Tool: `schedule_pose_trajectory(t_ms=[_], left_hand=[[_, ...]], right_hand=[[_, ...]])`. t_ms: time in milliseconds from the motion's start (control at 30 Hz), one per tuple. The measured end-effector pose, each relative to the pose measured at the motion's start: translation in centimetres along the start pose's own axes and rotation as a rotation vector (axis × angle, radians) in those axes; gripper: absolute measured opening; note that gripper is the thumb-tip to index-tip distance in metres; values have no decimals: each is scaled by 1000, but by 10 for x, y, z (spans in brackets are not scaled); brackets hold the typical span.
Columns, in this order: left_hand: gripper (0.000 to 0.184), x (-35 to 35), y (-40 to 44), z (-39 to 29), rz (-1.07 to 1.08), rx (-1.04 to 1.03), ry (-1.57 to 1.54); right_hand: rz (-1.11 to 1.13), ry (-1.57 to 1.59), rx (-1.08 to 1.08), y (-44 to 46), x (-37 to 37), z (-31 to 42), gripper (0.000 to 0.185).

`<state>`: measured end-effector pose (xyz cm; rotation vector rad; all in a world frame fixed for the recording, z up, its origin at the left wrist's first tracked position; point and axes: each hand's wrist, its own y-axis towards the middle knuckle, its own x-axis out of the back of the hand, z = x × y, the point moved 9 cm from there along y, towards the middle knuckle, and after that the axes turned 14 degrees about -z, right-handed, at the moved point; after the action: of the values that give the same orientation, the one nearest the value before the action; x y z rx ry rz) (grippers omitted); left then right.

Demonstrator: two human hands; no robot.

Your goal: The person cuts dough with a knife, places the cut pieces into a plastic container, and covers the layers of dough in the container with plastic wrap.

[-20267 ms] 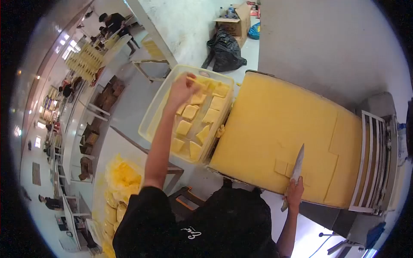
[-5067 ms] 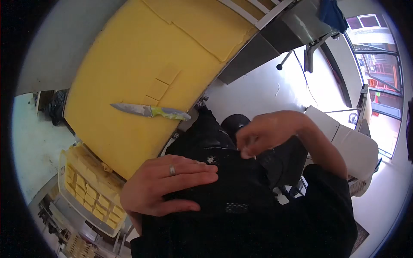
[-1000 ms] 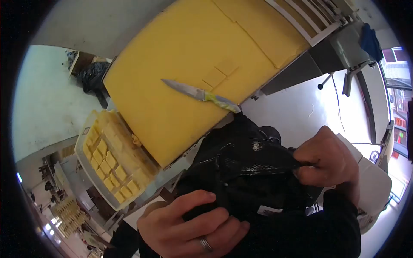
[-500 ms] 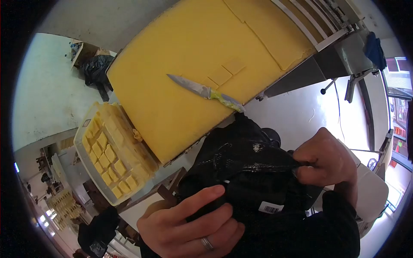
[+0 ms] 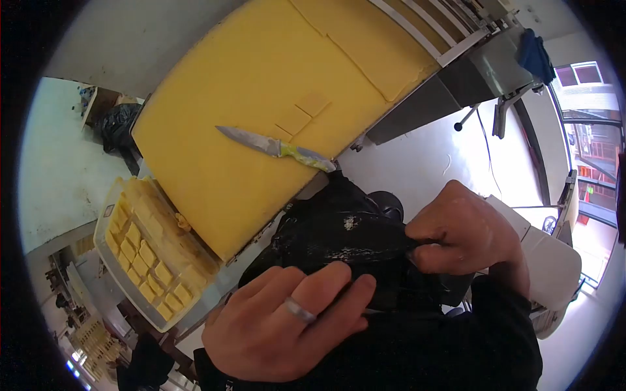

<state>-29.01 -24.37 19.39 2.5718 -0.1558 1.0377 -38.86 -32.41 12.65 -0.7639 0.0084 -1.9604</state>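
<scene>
My right hand (image 5: 466,231) pinches the edge of a black apron (image 5: 319,225) and pulls it taut toward the right. The apron looks shiny, with white smears on it. My left hand (image 5: 287,319), wearing a ring, lies over the lower part of the apron with its fingers extended and slightly bent; nothing shows in it. Beyond the apron, a knife (image 5: 251,140) with a patterned green-yellow handle rests on a yellow sheet-like surface (image 5: 215,72), its handle end near the front edge. Several rectangles (image 5: 293,119) are cut in that surface behind the knife.
A clear plastic tub (image 5: 107,254) of yellow pieces stands left of the yellow surface. A metal slatted frame (image 5: 417,29) is at the far right. A black bag (image 5: 117,127) lies beyond the left edge. A white seat (image 5: 554,267) stands at my right.
The view has shifted, so the surface and tub appear further left. My left hand has moved across the apron, covering where a barcode label showed. My right hand still grips the edge.
</scene>
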Motion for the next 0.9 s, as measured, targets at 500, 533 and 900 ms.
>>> schedule_pose_trajectory(t_ms=[500, 533, 900], left_hand=[[19, 14, -22, -27, 240, -199, 114], [20, 17, -23, -29, 226, -213, 139], [23, 33, -29, -35, 140, -350, 117]], right_hand=[[-7, -23, 20, 5, -2, -1, 25], [-32, -32, 53, 6, -1, 0, 24], [69, -176, -30, 12, -7, -9, 22]])
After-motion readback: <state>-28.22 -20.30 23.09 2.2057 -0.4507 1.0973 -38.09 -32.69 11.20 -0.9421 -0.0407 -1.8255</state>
